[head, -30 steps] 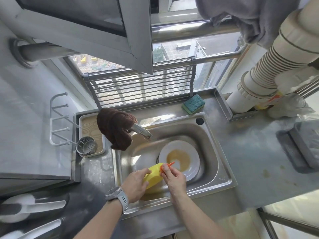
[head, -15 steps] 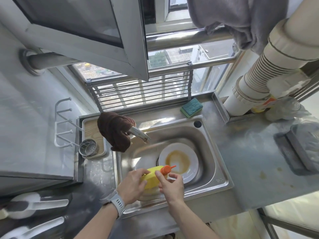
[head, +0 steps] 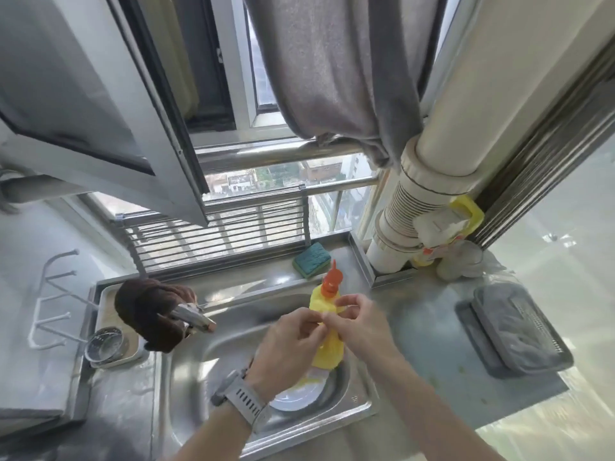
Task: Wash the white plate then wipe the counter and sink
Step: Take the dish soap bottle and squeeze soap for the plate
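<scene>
Yellow plastic marks the detergent bottle [head: 327,341], which is held upright above the stainless steel sink [head: 206,371], its orange nozzle cap [head: 332,279] pointing up toward the window. The bottle is gripped from the left by the left hand [head: 289,344], whose fingers are curled against its side, and a grey wristwatch [head: 244,399] is worn on that wrist. The right hand [head: 357,324] is closed on the bottle's upper body from the right, its fingertips pinched together just below the cap; the exact finger placement is blurred.

The white plate [head: 296,399] is seen lying in the sink basin, directly beneath the bottle and the left wrist, so that only its near edge is visible. A metal faucet [head: 194,319] reaches over the left part of the basin, and a brown cloth [head: 149,311] is draped over it. A green and yellow sponge [head: 311,259] rests on the ledge behind the sink. A small metal strainer cup [head: 104,344] stands on a tray to the left of the basin. On the steel counter [head: 442,344] to the right, a grey tray [head: 519,331] is set well apart from the sink. A grey towel [head: 336,61] hangs above, by the window.
</scene>
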A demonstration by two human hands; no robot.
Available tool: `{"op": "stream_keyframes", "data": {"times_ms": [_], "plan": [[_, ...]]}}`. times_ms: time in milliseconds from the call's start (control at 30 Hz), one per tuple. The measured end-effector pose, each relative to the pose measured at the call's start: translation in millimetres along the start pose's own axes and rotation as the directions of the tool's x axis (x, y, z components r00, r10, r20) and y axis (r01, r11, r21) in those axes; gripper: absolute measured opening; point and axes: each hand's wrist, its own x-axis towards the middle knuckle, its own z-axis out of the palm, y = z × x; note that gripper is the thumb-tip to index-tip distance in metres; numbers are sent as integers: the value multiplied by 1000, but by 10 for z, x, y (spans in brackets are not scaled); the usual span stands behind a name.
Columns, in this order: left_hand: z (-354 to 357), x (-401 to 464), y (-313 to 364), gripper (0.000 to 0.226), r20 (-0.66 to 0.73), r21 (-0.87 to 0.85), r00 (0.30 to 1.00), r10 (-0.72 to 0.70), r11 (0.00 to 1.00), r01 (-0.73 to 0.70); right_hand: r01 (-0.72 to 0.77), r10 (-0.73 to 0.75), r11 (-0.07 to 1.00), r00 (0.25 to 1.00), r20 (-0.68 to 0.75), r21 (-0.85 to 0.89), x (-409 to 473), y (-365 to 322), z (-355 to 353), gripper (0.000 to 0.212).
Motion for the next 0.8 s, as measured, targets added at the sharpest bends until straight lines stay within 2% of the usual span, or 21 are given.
{"op": "stream_keyframes", "data": {"times_ms": [67, 167, 267, 433, 533, 600, 700, 800], "plan": [[300, 199, 163, 11, 46, -95, 999, -24, 995, 28, 68, -66, 980, 998, 14, -189, 165, -101, -458, 53], [772, 504, 342, 15, 56, -83, 997, -50, 995, 55, 157, -147, 872, 987, 58, -464, 482, -81, -1070, 35], [1190, 757, 472, 23, 52, -65, 996, -68, 995, 71, 231, -213, 770, 972, 101, -595, 791, 117, -1573, 33], [1592, 965, 592, 28, 70, 0, 992, -105, 994, 105, 264, -273, 784, 959, 70, -562, 1212, 363, -2325, 41], [1692, 1029, 594, 29, 63, 36, 990, -123, 992, 121, 298, -341, 769, 939, 31, -565, 1370, 380, -2636, 53], [1709, 1055, 570, 30, 49, 45, 990, -133, 990, 130, 305, -356, 750, 934, 30, -586, 1451, 427, -2746, 54], [1669, 1073, 530, 27, 22, 57, 989, -146, 988, 145, 270, -342, 748, 940, -3, -607, 1512, 490, -2791, 45], [1523, 1041, 429, 26, 5, 43, 984, -179, 983, 179, 320, -407, 734, 914, -10, -599, 1402, 440, -2742, 58]]}}
